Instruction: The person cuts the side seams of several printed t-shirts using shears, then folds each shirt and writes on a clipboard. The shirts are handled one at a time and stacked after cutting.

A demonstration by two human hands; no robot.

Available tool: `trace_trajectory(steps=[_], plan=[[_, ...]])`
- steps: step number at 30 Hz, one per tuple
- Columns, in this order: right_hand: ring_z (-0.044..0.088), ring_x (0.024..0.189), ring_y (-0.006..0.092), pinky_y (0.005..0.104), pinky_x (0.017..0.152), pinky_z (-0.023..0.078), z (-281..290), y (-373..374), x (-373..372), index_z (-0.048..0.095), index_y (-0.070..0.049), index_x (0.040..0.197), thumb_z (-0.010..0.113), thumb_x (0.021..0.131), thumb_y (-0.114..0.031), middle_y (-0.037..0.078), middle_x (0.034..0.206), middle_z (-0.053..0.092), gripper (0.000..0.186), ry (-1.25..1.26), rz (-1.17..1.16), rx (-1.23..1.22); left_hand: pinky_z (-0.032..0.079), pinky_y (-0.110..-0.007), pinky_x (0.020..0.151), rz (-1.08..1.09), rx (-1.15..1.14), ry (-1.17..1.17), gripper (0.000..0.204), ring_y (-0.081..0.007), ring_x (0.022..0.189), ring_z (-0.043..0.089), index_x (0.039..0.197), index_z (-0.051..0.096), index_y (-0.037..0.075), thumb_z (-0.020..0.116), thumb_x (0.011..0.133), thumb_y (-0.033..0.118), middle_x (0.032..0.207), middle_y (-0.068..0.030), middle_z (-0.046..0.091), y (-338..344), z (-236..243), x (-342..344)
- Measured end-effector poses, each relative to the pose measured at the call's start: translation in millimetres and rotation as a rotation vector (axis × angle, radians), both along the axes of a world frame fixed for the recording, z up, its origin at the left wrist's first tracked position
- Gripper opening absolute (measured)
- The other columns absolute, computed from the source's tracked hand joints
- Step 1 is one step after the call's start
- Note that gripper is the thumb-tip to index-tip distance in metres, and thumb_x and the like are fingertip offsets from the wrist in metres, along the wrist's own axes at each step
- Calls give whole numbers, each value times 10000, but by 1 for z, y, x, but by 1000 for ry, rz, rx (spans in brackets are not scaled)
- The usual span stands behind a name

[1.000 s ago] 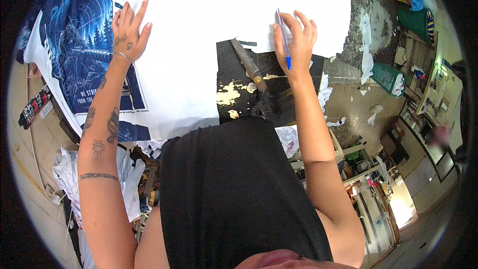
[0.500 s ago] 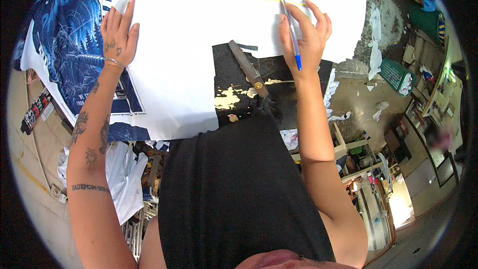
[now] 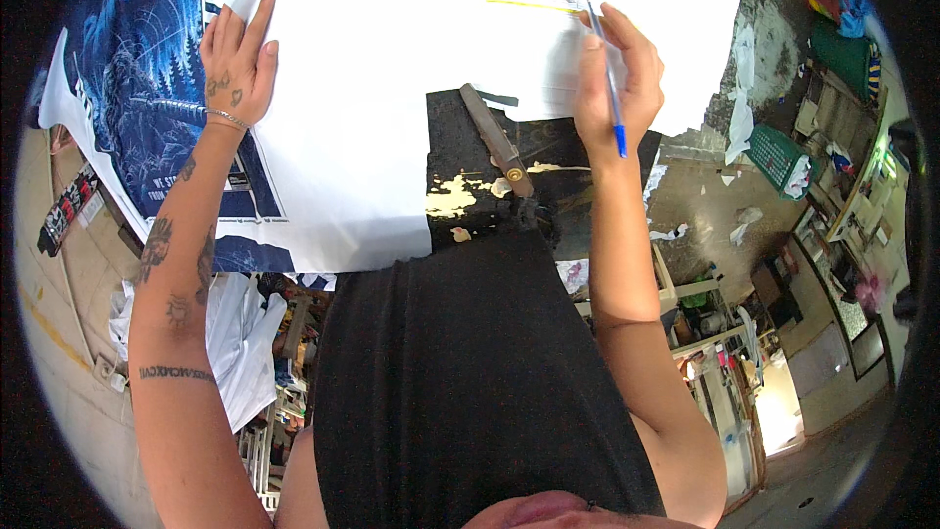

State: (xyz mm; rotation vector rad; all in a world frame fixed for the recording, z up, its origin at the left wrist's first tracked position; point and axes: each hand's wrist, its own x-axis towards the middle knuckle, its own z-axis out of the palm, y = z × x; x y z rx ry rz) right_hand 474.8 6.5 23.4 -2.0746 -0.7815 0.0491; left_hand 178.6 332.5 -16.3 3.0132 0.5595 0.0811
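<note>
Left hand (image 3: pixel 235 69) flat, fingers spread on white sheet (image 3: pixel 372 88); right hand (image 3: pixel 615 78) raised, fingers gripping blue pen (image 3: pixel 607 78)

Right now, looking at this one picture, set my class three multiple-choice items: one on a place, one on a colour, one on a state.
1. Where does the left hand rest?
A. flat on the white sheet
B. on the green basket
C. on the black work surface

2. What colour is the cap end of the pen?
A. red
B. blue
C. yellow

3. How is the right hand placed?
A. open and empty
B. closed round the pen
C. pressing on the metal bar

Answers: 1 A, its fingers lie spread on the white sheet beside the blue print; 2 B, the pen's lower end is blue; 3 B, the fingers grip the pen above the paper.
</note>
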Motion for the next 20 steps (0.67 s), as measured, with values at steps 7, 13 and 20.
trace_trajectory(steps=[7,13,20], plan=[[668,692,73,213,611,532,-22,26,-3,713,28,978,738,949,-35,49,788,717,74,462,-185,348,208,-527,1218,-20,-6,16,695,-376,1344,476,1625,451,167,519,1014,490,1234,-161,594,0,4,3],[616,643,53,209,600,501,-38,33,-9,698,33,962,749,961,-79,46,757,709,123,378,-209,376,221,-532,1205,-39,-4,-21,726,-375,1306,485,1621,455,146,522,1006,525,1155,-151,576,0,3,4],[672,698,105,231,647,542,-39,36,-6,699,34,1063,752,963,-83,78,799,721,163,189,-144,180,211,-539,1232,-18,-23,6,733,-384,1362,466,1626,444,162,479,1025,580,1245,-149,598,1,4,3]])
